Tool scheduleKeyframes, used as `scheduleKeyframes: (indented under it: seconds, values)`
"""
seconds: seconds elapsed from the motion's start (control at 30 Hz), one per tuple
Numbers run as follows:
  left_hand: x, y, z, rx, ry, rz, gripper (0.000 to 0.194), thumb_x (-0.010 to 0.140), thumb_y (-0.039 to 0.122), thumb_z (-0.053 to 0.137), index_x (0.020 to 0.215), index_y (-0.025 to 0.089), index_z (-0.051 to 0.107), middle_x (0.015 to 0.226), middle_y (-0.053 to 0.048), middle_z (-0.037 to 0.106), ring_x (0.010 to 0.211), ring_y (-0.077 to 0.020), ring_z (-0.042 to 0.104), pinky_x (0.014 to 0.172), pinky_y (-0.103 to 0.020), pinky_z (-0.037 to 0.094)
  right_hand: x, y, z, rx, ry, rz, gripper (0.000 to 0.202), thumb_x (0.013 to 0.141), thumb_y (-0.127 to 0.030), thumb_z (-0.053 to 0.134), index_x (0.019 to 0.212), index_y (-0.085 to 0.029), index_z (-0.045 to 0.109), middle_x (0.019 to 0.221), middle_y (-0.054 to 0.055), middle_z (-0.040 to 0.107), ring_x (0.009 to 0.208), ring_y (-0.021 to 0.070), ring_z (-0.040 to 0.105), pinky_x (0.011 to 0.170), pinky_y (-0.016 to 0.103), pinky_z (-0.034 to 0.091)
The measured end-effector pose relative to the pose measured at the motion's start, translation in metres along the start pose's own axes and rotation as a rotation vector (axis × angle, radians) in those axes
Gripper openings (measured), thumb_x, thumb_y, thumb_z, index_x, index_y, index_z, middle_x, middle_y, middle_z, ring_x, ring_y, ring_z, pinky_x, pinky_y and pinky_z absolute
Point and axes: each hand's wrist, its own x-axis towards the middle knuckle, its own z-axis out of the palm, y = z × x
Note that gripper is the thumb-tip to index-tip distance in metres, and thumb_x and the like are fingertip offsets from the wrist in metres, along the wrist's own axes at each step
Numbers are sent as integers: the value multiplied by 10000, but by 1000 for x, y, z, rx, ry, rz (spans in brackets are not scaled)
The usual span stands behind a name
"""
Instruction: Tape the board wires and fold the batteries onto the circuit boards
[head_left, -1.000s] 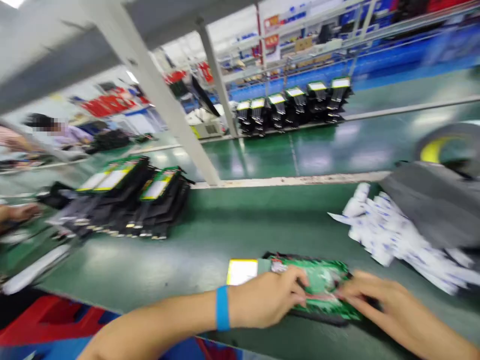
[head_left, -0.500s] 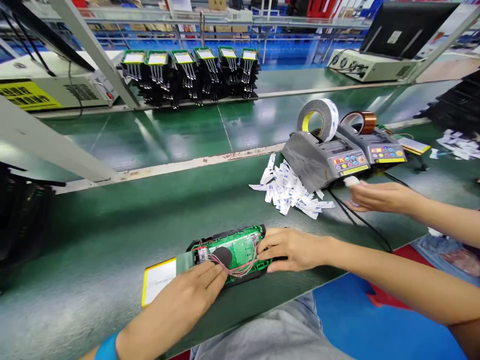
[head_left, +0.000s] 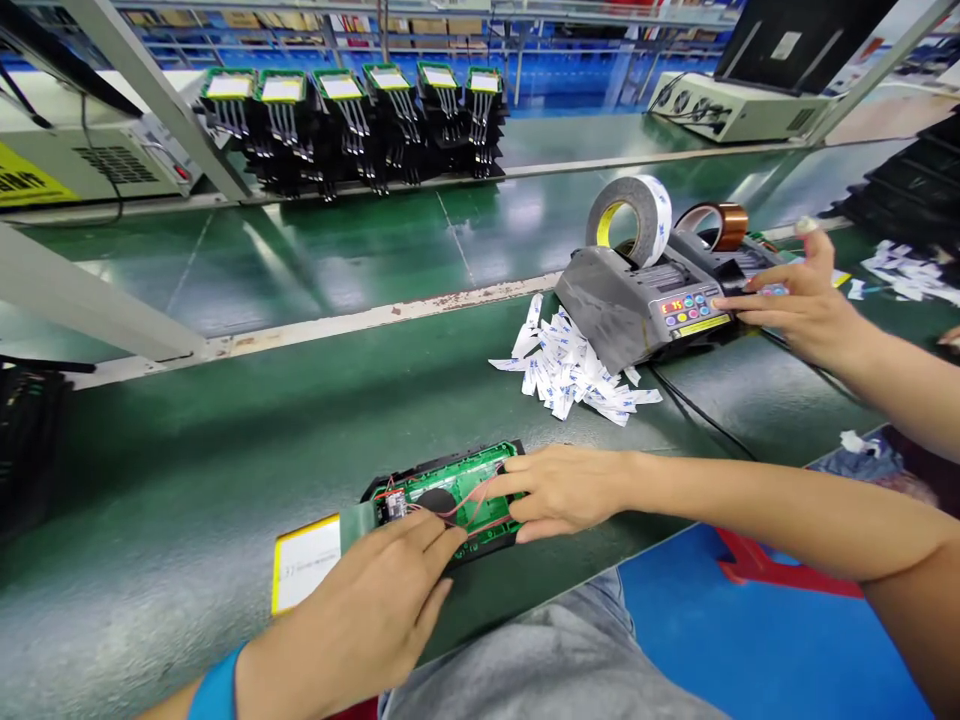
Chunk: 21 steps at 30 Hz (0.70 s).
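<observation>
A black housing with a green circuit board point(head_left: 480, 478) inside lies on the green bench. Pink wires point(head_left: 466, 500) loop over the board beside a round black part point(head_left: 436, 503). My left hand point(head_left: 382, 590), above a blue wristband, rests its fingertips on the wires near the round part, and its fingers are held together. From the right, my right hand point(head_left: 562, 490) reaches over the housing's end, fingertips at the wires. A white battery pack with yellow edges point(head_left: 307, 565) lies at the housing's left end, partly behind my left hand.
White tape strips point(head_left: 570, 370) lie in a pile by a grey tape dispenser point(head_left: 615, 300) carrying a tape roll point(head_left: 630, 215). Another person's hand point(head_left: 802, 300) touches its buttons. Stacked black housings point(head_left: 375, 130) stand at the back.
The pink wires have shifted up toward my right fingers, which have moved slightly over the board. The other person's hand has risen from beside the dispenser to its buttons. The view has shifted slightly.
</observation>
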Motion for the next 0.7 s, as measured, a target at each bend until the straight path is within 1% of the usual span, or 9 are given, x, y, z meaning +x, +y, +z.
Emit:
scheduleKeyframes:
  seconds: [0.1,0.2,0.27,0.33,0.5,0.57,0.63,0.67,0.7]
  values:
    - [1,-2,10,-87,34,-48,225,950,243,483,1077,223,668,1002,-79,696,932,-259,692,832,-441,609,6,-1,1,-40,-3,18,383,1023,-459,508,861,-192,730,1505,-17,521,899,161,540,502,268,299]
    - [-1,-7,24,-107,109,-47,244,978,221,431,1039,232,667,1157,-98,676,1058,-262,680,921,-479,595,7,-2,4,-51,13,34,406,1018,-494,501,849,-200,724,1521,-47,506,866,158,504,469,272,219]
    - [-3,-9,32,-73,195,-47,245,977,222,441,1061,237,670,1358,-127,601,1253,-315,604,1003,-556,553,5,-2,10,-43,66,50,453,1015,-535,479,830,-193,711,1527,-30,502,856,162,490,490,271,249]
    - [-5,-9,37,-35,270,-54,241,968,213,456,1062,239,677,1470,-144,521,1370,-349,509,1030,-591,533,2,-3,18,-29,124,79,502,1009,-571,458,793,-183,693,1517,5,516,844,166,484,531,272,303]
    - [-8,-7,43,31,334,-60,239,963,210,452,1029,237,679,1521,-141,468,1376,-331,510,1021,-547,555,0,-12,32,-96,267,119,526,1021,-555,439,724,-179,656,1411,50,610,735,153,456,592,298,370]
    - [-10,-10,50,91,386,-32,221,961,250,475,1059,254,673,1547,-118,440,1361,-312,528,1002,-504,575,-3,-20,33,-150,395,113,520,1032,-529,436,713,-176,647,1337,64,658,690,145,455,576,305,373]
    - [-10,-18,62,159,443,-6,218,956,319,506,1089,268,671,1576,-91,410,1341,-296,548,985,-456,588,-14,-24,35,-159,585,191,434,1037,-484,457,823,-183,685,1242,72,700,713,148,522,609,303,417]
    - [-10,-23,69,189,468,-16,234,957,339,513,1116,268,669,1593,-82,391,1342,-290,547,996,-439,581,-24,-23,36,-151,729,326,357,1024,-458,495,891,-197,700,1185,65,717,760,154,570,659,302,451]
    - [-8,-28,76,202,512,-9,235,959,336,506,1112,272,672,1597,-70,390,1333,-281,555,997,-423,577,-36,-20,37,-150,907,526,280,998,-437,540,951,-214,703,1135,60,722,831,167,609,727,308,476]
